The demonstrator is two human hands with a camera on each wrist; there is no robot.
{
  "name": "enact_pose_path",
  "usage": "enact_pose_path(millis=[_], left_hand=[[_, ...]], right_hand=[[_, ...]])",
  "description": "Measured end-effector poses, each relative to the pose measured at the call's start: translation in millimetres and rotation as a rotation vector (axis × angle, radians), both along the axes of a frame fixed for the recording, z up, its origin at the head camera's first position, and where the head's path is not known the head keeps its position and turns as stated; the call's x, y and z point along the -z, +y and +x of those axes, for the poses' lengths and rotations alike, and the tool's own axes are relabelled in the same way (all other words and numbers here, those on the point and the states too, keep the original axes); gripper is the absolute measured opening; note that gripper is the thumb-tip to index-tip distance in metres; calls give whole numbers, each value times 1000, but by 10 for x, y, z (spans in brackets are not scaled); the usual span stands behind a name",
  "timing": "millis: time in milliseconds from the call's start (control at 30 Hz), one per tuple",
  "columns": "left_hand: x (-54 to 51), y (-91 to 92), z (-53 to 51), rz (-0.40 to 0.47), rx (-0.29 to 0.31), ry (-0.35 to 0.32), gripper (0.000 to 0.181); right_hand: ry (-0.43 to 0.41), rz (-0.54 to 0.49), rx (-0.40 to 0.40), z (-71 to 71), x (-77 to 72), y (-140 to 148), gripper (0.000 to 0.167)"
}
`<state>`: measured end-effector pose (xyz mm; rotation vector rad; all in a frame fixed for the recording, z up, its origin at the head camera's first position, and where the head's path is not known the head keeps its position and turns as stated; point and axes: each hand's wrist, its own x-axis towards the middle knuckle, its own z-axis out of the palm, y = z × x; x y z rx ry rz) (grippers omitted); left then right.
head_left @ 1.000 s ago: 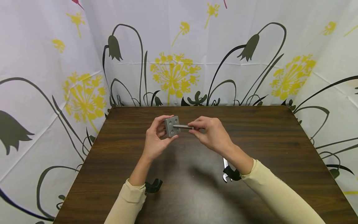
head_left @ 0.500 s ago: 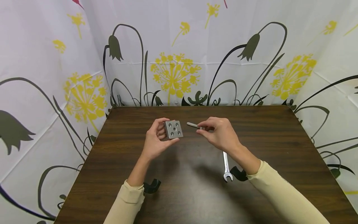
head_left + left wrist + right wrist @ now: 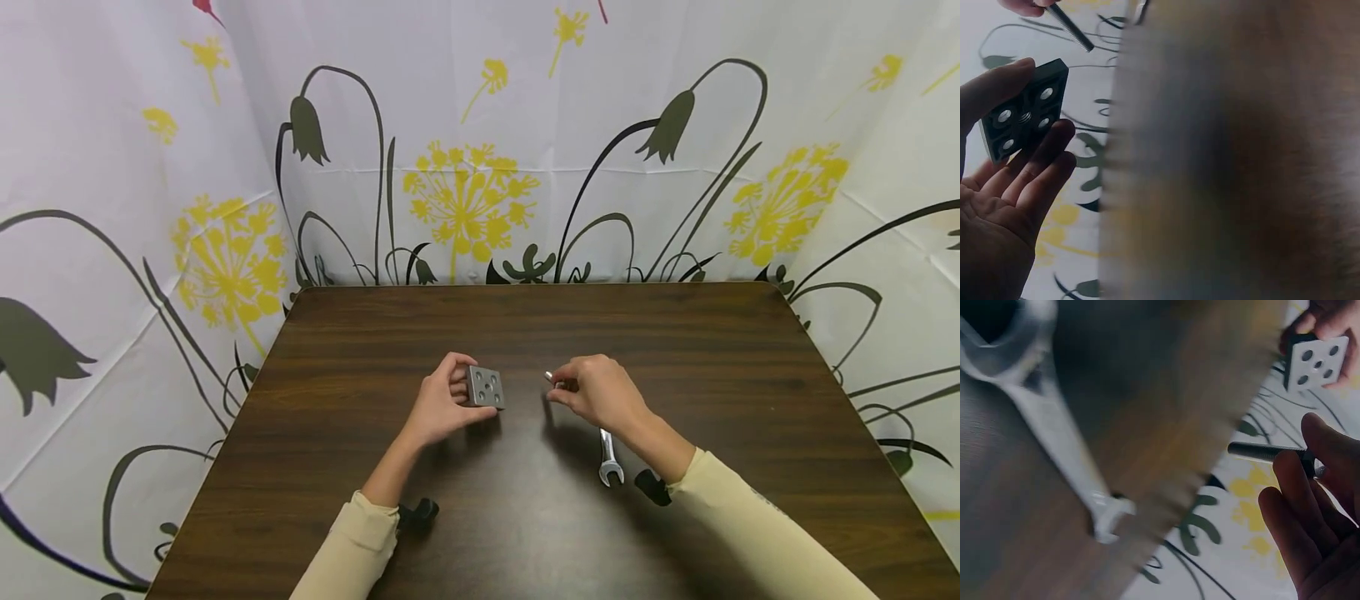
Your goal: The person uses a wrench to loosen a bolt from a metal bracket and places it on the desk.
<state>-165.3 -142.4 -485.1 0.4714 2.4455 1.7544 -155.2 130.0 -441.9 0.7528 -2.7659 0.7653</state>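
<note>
My left hand (image 3: 442, 406) holds a square grey metal plate (image 3: 486, 387) with several holes by its edges, thumb below and fingers on the far side. In the left wrist view the plate (image 3: 1047, 94) shows a threaded centre hole. My right hand (image 3: 603, 392) pinches a bolt (image 3: 550, 377) by its head end. Its shank, plain to see as part of the bolt (image 3: 1260, 451) in the right wrist view, points toward the plate but stands apart from it. Both pieces are held above the table.
An open-ended wrench (image 3: 609, 460) lies on the dark wooden table (image 3: 525, 525), just below my right hand. A white curtain (image 3: 480, 100) with printed flowers hangs behind the table and along its sides.
The bolt has come out of the plate's centre hole and moved off to the right. Both hands have since come down closer to the table, still holding their pieces.
</note>
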Motion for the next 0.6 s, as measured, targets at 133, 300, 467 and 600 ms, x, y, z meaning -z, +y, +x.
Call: enact_pose_path(millis=[133,300,467,600], left_hand=[[127,41,-2,-56,10,-12,75],[225,90,-3,-138,39,-1,74],[284,109,3,-192,54,11,72],[280,124,7,-267,58,41,71]], right_hand=[[48,81,-39,16,193,12,13],[65,169,-47,53,352,12,13],[54,181,-40,101,410,-6,13],[33,180,-52,128,445,-10,12]])
